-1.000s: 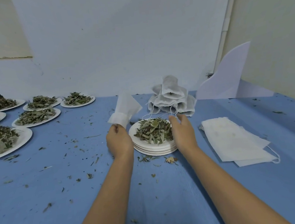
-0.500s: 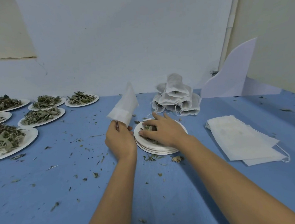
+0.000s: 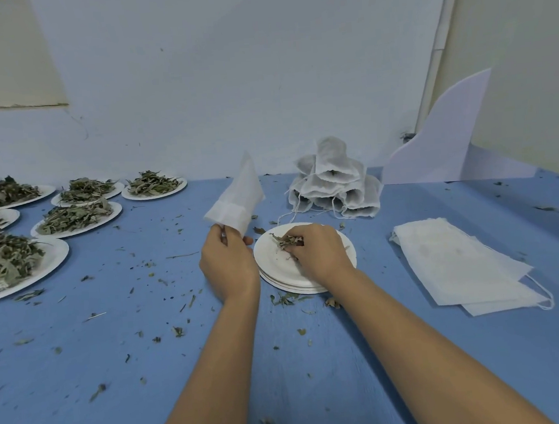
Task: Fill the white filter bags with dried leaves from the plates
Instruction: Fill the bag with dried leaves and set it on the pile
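Pinches one empty white filter bag (image 3: 236, 198) by its cuffed lower end with the left hand (image 3: 229, 267), thumb and fingers closed on the fabric, the bag standing up and leaning away. Holds it just beside the plate stack (image 3: 298, 288), probably so the leaves have only a short way to travel. Curls the right hand (image 3: 319, 252) over the top plate (image 3: 269, 266), fingers gathered round a small clump of dried leaves (image 3: 285, 241), seemingly almost the last on that plate and meant for the held bag.

Counted:
- one bag in hand
- a pile of filled bags (image 3: 334, 183) behind the stack, roughly seven, exact number unclear
- at least two flat empty bags (image 3: 455, 264) at right on the table (image 3: 149, 358)
- at least three stacked plates
- six plates heaped with leaves (image 3: 76, 217) at left, perhaps more cut off at the edge
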Tool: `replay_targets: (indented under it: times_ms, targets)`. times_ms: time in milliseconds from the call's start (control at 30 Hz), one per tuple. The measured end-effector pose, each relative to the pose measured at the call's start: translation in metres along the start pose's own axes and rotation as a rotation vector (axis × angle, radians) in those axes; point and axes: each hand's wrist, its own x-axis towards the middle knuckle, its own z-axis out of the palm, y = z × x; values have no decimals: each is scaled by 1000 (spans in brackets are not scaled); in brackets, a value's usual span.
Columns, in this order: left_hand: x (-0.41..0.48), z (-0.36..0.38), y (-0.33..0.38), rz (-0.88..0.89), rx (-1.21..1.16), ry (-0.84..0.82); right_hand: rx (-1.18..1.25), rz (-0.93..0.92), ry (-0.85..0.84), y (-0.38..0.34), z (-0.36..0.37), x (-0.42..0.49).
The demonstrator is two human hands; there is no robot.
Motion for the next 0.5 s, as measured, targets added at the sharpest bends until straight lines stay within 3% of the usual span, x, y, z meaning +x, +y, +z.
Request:
replay_targets:
  times_ms: [100, 233, 500]
  targets:
    - [4, 4, 0, -17, -12, 7, 69, 18, 47, 2, 3, -1]
    - [5, 7, -4, -23, -11, 7, -32, -15, 40, 3, 5, -1]
    - [2, 6, -11, 8, -11, -30, -164, 5, -180, -4, -3, -3]
